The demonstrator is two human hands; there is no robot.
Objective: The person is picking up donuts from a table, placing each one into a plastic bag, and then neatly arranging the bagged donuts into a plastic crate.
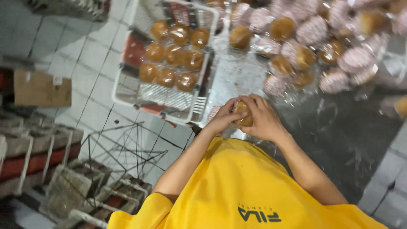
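A person in a yellow shirt (237, 186) holds one round golden bun (244, 114) with both hands above the dark tabletop (339, 135). The left hand (224, 118) and right hand (263, 118) have their fingers clamped around it. A white basket (127, 91) of wrapped buns (three rows) sits just beyond, beside a heap of wrapped buns (313, 38).

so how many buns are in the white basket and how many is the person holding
Wrapped buns in the white basket: 9, in three rows of three, first bun at
Bun held between the left hand and right hand: 1
Total: 10
The loose pile of wrapped buns on the table is too blurred to count.
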